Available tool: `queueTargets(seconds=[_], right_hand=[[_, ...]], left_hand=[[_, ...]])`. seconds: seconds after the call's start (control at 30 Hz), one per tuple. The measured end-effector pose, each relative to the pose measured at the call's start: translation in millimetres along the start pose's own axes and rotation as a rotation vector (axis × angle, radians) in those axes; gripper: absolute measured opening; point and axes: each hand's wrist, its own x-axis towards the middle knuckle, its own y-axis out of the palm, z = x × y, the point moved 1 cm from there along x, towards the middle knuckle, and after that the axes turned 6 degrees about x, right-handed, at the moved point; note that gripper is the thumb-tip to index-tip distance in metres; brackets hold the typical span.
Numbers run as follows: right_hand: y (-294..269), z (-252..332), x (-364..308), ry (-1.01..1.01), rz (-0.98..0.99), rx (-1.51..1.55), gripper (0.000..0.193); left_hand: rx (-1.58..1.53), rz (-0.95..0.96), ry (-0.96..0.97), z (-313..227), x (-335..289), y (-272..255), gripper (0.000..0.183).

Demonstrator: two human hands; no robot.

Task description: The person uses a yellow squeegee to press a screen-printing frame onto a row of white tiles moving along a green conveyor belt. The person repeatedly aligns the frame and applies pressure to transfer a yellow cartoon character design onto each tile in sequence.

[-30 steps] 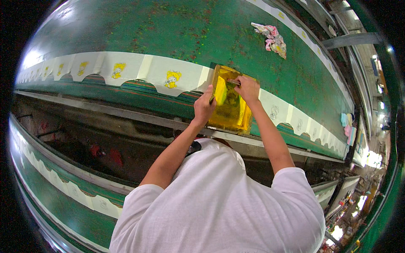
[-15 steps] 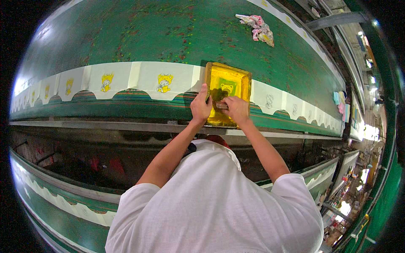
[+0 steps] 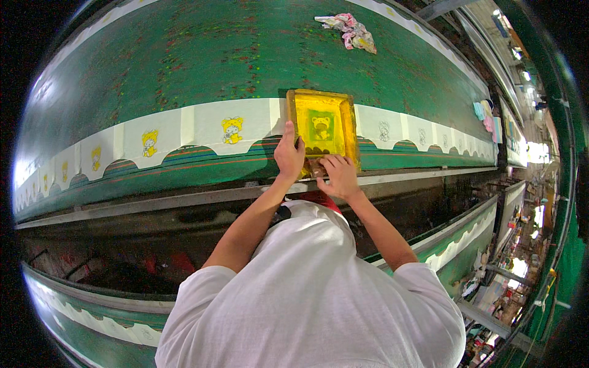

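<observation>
A yellow-stained screen printing frame (image 3: 353,122) rests over the strip of white cut fabric pieces (image 3: 257,113) on the green table. A small bear stencil (image 3: 321,125) shows in its mesh. My left hand (image 3: 288,156) grips the frame's left side, forefinger stretched along the rim and thumb bent inward. Inside the near end, my right hand (image 3: 341,175) is closed on a small squeegee (image 3: 315,167), partly hidden by the fingers. Dark yellow ink lies just beyond its blade. Pieces left of the frame carry yellow-filled bear prints (image 3: 232,130); those at right show only outlines (image 3: 384,130).
A crumpled, stained cloth (image 3: 348,30) lies farther back on the long green table (image 3: 202,55). A metal rail (image 3: 202,199) runs along its near edge. Behind me stands another green table with white pieces (image 3: 104,325). Folded coloured cloths (image 3: 485,116) are at the far right.
My right hand has drawn the squeegee toward me to the frame's near end, uncovering the bear stencil. My left hand keeps its hold on the frame. The whole view has shifted slightly.
</observation>
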Motion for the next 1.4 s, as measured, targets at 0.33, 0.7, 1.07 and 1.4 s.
queueTargets(seconds=[0.33, 0.7, 1.07, 1.4], right_hand=[[10, -89, -1, 0.471, -0.436, 0.104, 0.063], [45, -149, -14, 0.523, -0.338, 0.28, 0.047], [5, -194, -26, 0.459, -0.405, 0.413, 0.043], [-45, -339, -103, 0.475, -0.428, 0.511, 0.047]], left_hand=[[0.04, -0.011, 0.054, 2, -1, 4, 0.073], [0.09, 0.118, -0.007, -7, -2, -6, 0.071], [0.056, -0.074, 0.075, -47, -5, 34, 0.075], [0.079, 0.019, -0.034, -150, -37, 171, 0.07]])
